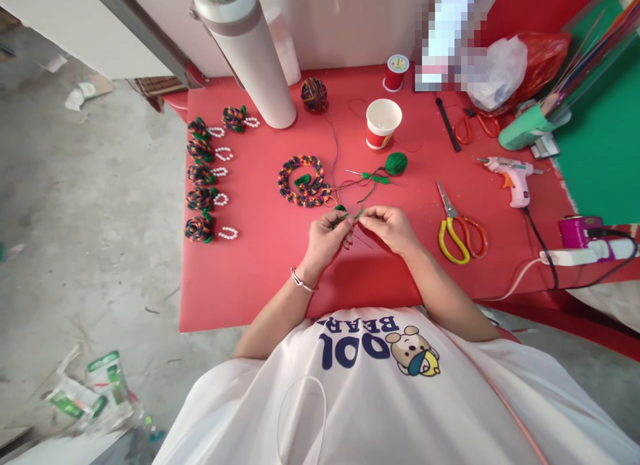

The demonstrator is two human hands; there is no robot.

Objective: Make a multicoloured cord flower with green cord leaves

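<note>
My left hand (327, 238) pinches a small dark green piece of yarn work, mostly hidden by the fingers. Close beside it, my right hand (387, 226) grips a short green yarn end (359, 213) between thumb and fingers. A thin strand or needle sticks out below the left fingers; which one I cannot tell. Just beyond the hands lies a coiled multicoloured crocheted strip (283, 185) with a green piece inside its ring. To its right are a crochet hook (354, 172), a green crocheted piece (375, 178) and a green yarn ball (396, 163).
Finished yarn roses (199, 228) with white bead loops line the left edge. A tall thermos (255, 65), a multicoloured yarn ball (315, 95), a paper cup (381, 122) and a thread spool (397, 72) stand behind. Scissors (453, 215) and a corded glue gun (515, 178) lie right.
</note>
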